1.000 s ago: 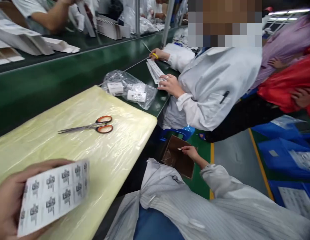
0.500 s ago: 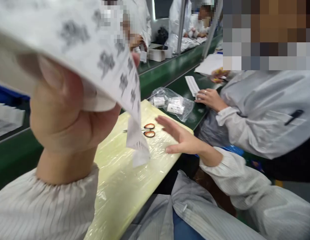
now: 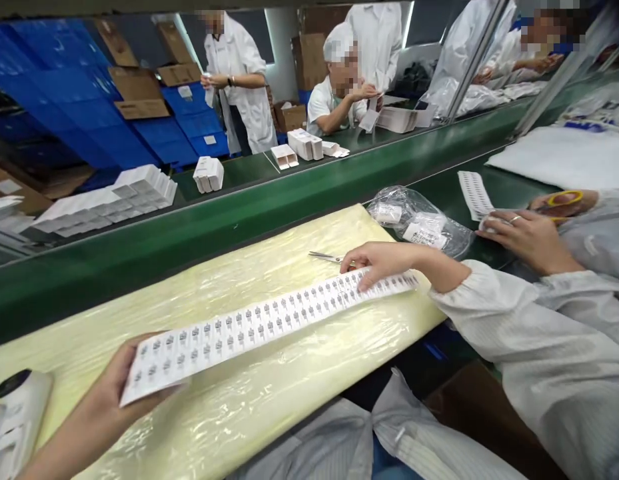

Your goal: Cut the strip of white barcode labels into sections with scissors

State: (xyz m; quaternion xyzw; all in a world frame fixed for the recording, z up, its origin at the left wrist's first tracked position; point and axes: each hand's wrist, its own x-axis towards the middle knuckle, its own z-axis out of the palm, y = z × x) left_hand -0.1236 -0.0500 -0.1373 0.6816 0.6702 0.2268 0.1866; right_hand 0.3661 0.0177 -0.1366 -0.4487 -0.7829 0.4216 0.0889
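Observation:
A long white strip of labels [image 3: 269, 317], printed with two rows of small dark marks, stretches above the yellow plastic-wrapped surface [image 3: 229, 293]. My left hand [image 3: 122, 373] grips its near left end, thumb underneath and fingers behind. Toward the other end, my right hand [image 3: 384, 263] holds the strip with thumb on its face and fingers over the far edge. The strip's far right end pokes out past that hand. Just beyond the right fingers lie scissors [image 3: 325, 256]; their blades show, while the handles are mostly hidden.
A clear plastic bag [image 3: 419, 223] with white packets lies behind my right hand. A co-worker's hand [image 3: 532, 237] rests on another label strip [image 3: 474, 193], near yellow-handled scissors [image 3: 564, 200]. White boxes [image 3: 109, 203] line the green conveyor [image 3: 209, 230]. A white device [image 3: 19, 420] sits lower left.
My left hand has lowered the strip from close to the camera toward the yellow surface, stretching it out. My right hand, open before, has taken hold of its right part. The view has turned left.

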